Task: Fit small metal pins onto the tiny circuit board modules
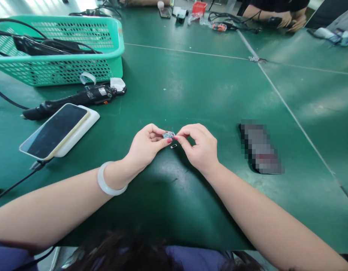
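Observation:
Between thumb and fingers, my left hand (145,145) pinches a small grey-blue piece with fine detail on its face (168,134); its exact kind is too small to make out. My right hand (200,145) is closed in a pinch, thumb and forefinger tips at the right end of that piece. Whether those fingertips hold something tiny of their own is hidden. Just below the fingertips, a tiny dark rectangle with a pale edge (174,146) lies on the green tabletop (176,210).
To the left lie a phone (53,131) on a white block (78,141), a black electric screwdriver (78,98) and a green basket (117,56) of black cables. A blurred-out dark object (261,148) sits at right. Across the table are another person's hands (292,19) and cables (233,20).

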A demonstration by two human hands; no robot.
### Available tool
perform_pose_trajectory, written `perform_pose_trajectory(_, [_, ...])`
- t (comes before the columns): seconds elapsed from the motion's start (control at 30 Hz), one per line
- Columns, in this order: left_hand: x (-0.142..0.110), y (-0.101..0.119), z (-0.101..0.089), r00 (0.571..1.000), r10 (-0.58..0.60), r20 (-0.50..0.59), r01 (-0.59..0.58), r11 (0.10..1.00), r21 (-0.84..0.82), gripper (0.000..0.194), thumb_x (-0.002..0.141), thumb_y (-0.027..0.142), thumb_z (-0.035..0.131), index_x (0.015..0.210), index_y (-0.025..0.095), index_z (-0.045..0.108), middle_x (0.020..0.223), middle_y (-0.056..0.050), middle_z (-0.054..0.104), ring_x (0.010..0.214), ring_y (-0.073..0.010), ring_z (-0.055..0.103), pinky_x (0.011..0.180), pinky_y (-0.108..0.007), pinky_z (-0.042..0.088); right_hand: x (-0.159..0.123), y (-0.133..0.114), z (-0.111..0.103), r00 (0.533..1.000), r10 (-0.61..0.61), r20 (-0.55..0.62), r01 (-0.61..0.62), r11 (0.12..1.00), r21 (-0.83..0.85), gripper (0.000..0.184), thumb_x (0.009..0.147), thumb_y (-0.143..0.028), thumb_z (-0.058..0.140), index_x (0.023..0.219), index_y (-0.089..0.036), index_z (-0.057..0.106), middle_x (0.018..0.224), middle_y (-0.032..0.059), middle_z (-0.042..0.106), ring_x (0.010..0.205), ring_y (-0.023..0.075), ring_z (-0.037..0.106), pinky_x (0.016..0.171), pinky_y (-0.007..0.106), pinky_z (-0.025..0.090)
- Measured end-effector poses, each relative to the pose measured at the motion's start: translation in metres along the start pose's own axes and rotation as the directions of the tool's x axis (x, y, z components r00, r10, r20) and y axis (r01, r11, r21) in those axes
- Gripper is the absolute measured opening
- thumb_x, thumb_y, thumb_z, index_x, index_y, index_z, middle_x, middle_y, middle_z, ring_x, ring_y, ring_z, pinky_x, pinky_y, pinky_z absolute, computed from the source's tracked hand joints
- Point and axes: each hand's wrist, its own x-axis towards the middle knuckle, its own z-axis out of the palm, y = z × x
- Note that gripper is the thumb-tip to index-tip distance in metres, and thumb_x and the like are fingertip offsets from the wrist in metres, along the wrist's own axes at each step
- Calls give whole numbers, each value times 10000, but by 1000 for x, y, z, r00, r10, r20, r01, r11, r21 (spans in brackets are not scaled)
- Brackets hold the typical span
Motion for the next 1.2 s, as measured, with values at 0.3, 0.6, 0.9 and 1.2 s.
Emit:
perform_pose_trajectory(0.3, [-2,2,1,1000,8,17,-8,1000,-11,319,586,185,837,727,144,554,762,-38,734,731,-142,698,798,-320,556,-5,8,-6,975,-141,172,180,954,-239,242,947,-353,473,837,-245,659,917,29,705,830,183,574,799,368,390])
perform_pose_trajectory(0.6, [-1,2,0,997,39,68,-34,997,-69,334,573,182,846,719,148,548,756,-34,732,716,-133,692,784,-308,560,-7,6,-7,954,-288,84,300,911,-282,164,929,-299,515,846,-246,647,893,13,709,800,173,571,776,349,389])
perform_pose_trajectory(0.9, [-5,2,1,997,52,62,-46,994,-95,321,583,172,845,723,143,557,763,-43,735,723,-136,695,786,-299,562,-8,4,-6,979,-174,109,198,943,-268,214,928,-367,517,816,-278,677,902,0,722,809,178,587,781,374,378])
perform_pose_trajectory(1.2, [1,-2,-2,999,36,-24,-38,993,-112,320,599,182,840,758,146,565,788,-33,728,719,-112,680,795,-287,539,-8,5,-9,991,100,88,-89,988,-128,117,871,-257,593,845,-252,706,853,19,710,832,196,623,808,382,485])
